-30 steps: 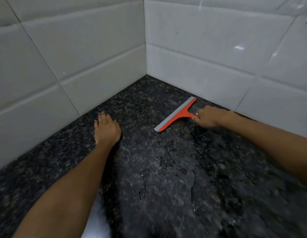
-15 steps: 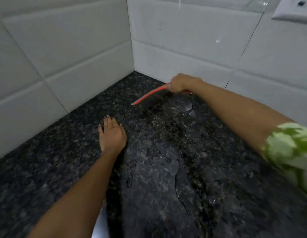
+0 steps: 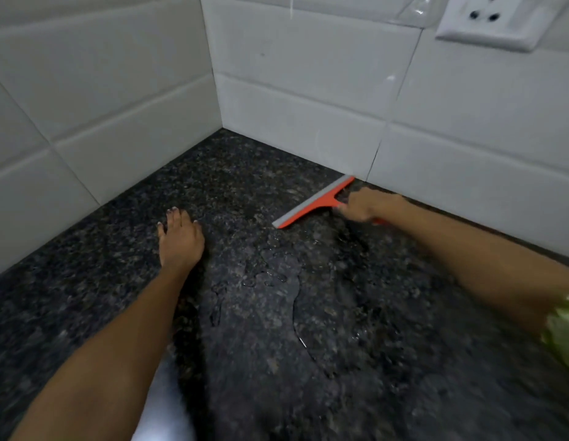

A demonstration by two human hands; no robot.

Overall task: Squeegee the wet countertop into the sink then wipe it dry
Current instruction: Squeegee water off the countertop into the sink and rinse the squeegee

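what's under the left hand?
The left hand lies flat, palm down, on the dark granite countertop. Nothing shows around its edges; the stone directly beneath the palm is covered, so wet or dry cannot be told.

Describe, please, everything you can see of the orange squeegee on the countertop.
The squeegee is T-shaped, with an orange, plastic-looking frame and a grey strip along its long blade. It lies low on the dark speckled countertop, set diagonally, its far end close to the white tiled wall. The right hand is closed around the handle and hides most of it. Pooled water glistens on the counter nearer the camera.
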